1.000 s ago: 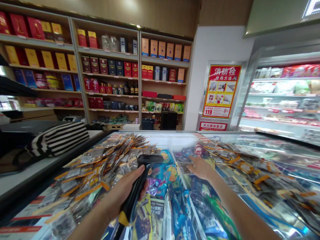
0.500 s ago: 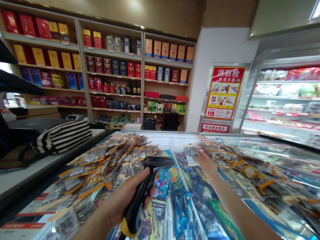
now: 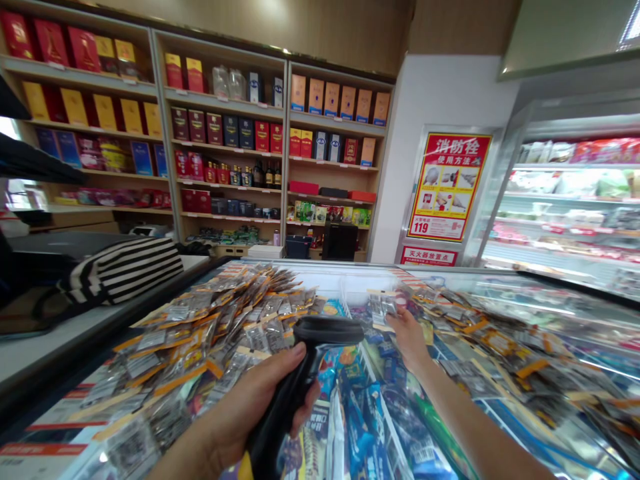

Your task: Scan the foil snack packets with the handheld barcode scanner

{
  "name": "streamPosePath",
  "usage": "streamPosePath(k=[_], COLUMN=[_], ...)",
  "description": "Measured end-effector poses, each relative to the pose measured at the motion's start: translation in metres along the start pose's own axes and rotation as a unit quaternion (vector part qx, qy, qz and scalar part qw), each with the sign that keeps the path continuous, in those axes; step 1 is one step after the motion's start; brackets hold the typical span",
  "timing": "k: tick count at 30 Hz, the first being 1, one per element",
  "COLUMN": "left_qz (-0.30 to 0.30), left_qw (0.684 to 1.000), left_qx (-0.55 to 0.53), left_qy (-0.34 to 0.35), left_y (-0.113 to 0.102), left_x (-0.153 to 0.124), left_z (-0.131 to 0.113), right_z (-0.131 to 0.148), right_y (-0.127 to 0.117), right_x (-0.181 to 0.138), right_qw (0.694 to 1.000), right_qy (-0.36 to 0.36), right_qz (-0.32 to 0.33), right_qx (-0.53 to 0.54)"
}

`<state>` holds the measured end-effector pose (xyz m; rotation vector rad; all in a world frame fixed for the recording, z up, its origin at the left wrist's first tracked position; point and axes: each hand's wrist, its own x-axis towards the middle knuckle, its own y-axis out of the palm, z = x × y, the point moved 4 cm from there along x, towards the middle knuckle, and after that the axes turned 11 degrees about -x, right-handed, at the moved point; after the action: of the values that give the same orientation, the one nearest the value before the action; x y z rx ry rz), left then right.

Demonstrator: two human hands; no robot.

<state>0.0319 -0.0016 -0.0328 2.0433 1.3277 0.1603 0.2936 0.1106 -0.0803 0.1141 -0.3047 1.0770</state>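
My left hand is wrapped round the handle of a black barcode scanner with yellow at its lower end. The scanner's head points right, towards my other hand. In my right hand, the fingers pinch the edge of a small clear packet with a printed label, held above the freezer. To the left lies a heap of similar packets with orange edges. A second spread of packets lies to the right on the glass. Blue bags show inside the freezer below my hands.
A white divider runs down the freezer. At the left, a black-and-white striped bag rests on a counter. Shelves of boxes and bottles line the back wall. A red sign and a lit chiller stand at the right.
The barcode scanner in my left hand has moved slightly right, closer to the packet. My right hand still holds the packet, which has shifted only a little.
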Motion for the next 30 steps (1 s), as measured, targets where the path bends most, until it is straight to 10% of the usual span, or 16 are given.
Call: streamPosePath(k=[30], left_qz=[0.061], left_qw=[0.997], left_qx=[-0.045], left_qy=[-0.002], left_y=[0.0081], left_x=[-0.0039], left_z=[-0.0028], right_z=[-0.0015], right_y=[0.0077], right_x=[-0.0059], right_qw=[0.997], right_qy=[-0.064], right_qz=[0.021], right_qx=[-0.035])
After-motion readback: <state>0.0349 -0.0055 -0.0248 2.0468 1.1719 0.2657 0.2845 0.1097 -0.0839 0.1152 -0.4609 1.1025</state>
